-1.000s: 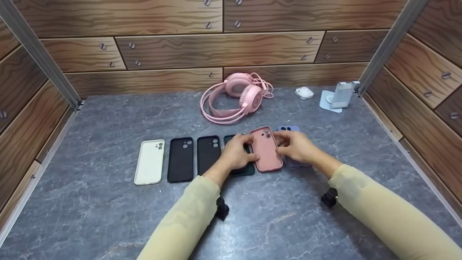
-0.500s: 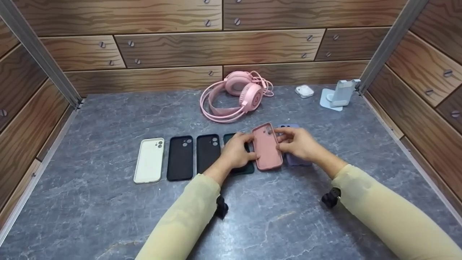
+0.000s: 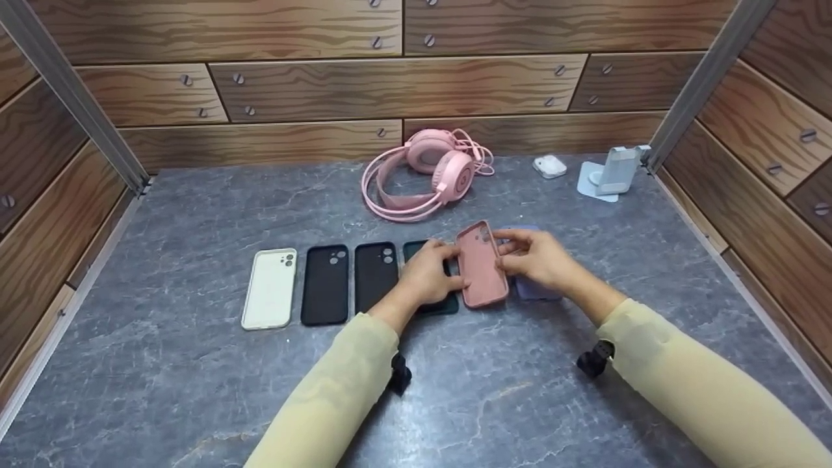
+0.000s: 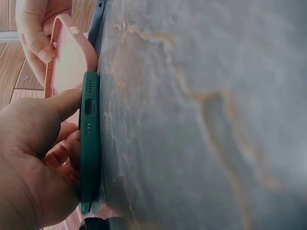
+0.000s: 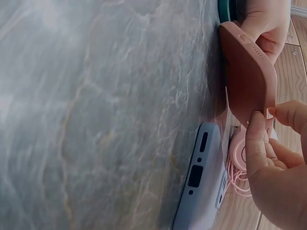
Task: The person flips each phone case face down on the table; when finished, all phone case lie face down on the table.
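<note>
My right hand pinches the right edge of a pink phone case between thumb and fingers. That edge is raised, so the case leans to the left with its hollow inside showing. At the left edge of the pink case, my left hand rests with thumb and forefinger spread apart, over a dark green phone case. In the left wrist view the green case lies flat on the table beside the left thumb. Partly under the right hand lies a lavender phone case, with port cutouts visible in the right wrist view.
To the left lie two black phone cases and a cream one, in a row. Behind are pink headphones, a small white case and a pale blue stand. Wood-patterned walls enclose the table.
The right hand has raised the pink case's right edge, tilting it leftward. My left hand has stayed in nearly the same place. The other cases have not moved.
</note>
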The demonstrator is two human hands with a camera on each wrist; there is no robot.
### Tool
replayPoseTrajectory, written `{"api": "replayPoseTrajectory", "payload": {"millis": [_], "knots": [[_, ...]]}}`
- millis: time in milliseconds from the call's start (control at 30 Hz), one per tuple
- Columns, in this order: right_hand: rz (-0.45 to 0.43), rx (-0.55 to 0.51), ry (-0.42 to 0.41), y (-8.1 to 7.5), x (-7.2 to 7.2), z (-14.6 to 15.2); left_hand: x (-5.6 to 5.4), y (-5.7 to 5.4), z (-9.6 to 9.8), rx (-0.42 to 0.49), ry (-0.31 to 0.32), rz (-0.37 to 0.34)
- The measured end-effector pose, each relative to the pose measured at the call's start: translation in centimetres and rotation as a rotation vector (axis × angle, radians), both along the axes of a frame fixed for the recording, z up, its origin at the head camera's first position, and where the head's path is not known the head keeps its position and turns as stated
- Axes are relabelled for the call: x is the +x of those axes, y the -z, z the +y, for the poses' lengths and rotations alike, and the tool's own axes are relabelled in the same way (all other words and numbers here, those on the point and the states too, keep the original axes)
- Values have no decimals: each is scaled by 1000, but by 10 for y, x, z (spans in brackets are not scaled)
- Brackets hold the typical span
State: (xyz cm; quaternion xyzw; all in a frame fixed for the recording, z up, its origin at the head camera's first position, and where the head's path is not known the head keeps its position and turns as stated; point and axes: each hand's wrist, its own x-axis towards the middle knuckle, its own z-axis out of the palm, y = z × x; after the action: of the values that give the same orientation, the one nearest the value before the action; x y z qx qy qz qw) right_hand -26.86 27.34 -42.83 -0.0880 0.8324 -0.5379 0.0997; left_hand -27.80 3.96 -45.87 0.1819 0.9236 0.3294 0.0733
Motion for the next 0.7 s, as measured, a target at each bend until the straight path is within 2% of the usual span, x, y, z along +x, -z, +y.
{"api": "replayPoseTrajectory", "payload": {"millis": [167,233,400,567,700], "knots": [[-20,-51,23,-1,0,-2,1,-1,3,-43,1,13],[-13,-39,32,-1,-1,-3,1,-1,5,-49,-9,9],[2,-18,56,0,-2,-4,1,-3,7,-18,-44,10],[11,7,69,-1,-1,-6,2,-8,6,103,-116,49],[19,23,85,-3,-2,-5,4,-16,8,279,-155,47]]}}
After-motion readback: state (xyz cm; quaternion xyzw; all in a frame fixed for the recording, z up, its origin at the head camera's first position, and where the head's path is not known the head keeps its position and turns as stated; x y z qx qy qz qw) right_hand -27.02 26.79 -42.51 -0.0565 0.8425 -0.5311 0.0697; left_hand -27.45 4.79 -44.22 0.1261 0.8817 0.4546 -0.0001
